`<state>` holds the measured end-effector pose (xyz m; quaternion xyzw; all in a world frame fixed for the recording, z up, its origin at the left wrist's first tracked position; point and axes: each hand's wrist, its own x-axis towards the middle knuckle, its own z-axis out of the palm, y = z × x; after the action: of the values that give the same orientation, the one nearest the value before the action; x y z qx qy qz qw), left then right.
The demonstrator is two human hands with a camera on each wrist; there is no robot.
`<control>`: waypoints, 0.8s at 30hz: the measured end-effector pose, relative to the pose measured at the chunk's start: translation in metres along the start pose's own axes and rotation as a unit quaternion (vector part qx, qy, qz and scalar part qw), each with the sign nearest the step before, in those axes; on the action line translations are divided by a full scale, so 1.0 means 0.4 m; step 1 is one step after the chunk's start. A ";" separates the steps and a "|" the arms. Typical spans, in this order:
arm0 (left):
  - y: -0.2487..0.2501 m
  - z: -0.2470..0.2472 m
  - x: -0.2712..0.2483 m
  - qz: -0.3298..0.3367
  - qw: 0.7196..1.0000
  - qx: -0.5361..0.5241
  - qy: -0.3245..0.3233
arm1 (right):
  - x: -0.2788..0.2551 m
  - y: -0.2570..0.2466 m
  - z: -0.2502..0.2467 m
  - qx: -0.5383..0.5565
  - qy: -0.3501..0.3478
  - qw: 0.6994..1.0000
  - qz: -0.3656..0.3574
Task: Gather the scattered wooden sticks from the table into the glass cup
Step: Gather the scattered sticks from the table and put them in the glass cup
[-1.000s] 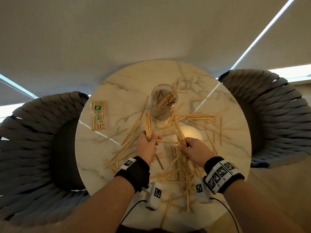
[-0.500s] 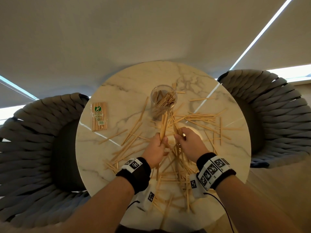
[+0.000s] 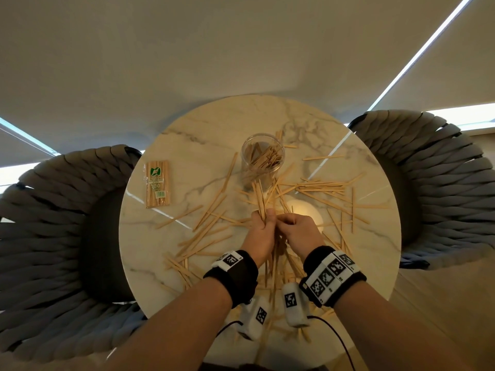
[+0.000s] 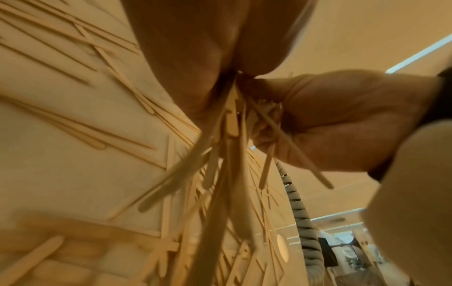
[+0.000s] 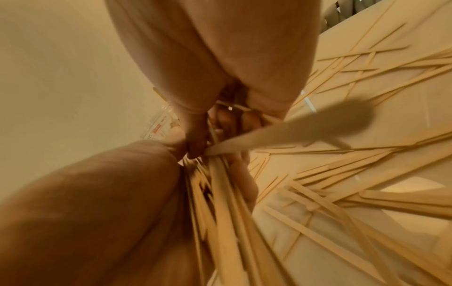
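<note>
**Two hands on one bundle of sticks**

Head view: left hand (image 3: 261,234) grips an upright stick bundle (image 3: 260,198) mid-table (image 3: 150,236); right hand (image 3: 297,231) pinches beside it. Glass cup (image 3: 262,159), part-filled, stands towards the far edge. Left wrist view: loose sticks (image 4: 73,127) lie scattered. Right wrist view: fingers curl around sticks.

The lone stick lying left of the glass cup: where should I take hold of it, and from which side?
Pinch the stick near its middle, from above. It lies flat on the table, slanting toward the cup, clear of the other sticks, so fingers can close across its narrow width.
</note>
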<state>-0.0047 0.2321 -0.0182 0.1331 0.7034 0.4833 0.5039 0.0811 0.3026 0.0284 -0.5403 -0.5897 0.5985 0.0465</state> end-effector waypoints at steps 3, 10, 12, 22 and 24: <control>-0.008 -0.019 -0.005 0.057 0.996 0.017 -0.062 | 0.006 -0.005 0.005 0.038 0.004 0.999 0.036; -0.026 -0.064 -0.029 0.054 0.981 0.042 -0.182 | 0.026 -0.015 -0.032 0.030 0.069 0.997 0.017; -0.037 -0.065 -0.036 0.031 0.980 0.046 -0.191 | 0.025 -0.025 -0.040 0.006 0.082 0.997 -0.010; -0.002 -0.050 -0.055 -0.001 0.976 0.050 -0.211 | 0.027 -0.044 -0.040 -0.082 0.004 0.992 -0.095; 0.010 -0.043 -0.054 0.003 0.975 0.050 -0.219 | 0.016 -0.055 -0.039 -0.099 -0.022 0.991 -0.092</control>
<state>-0.0104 0.2100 -0.0021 0.2630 0.5991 0.4085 0.6365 0.0766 0.3238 0.0455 -0.4727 -0.6942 0.5417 0.0347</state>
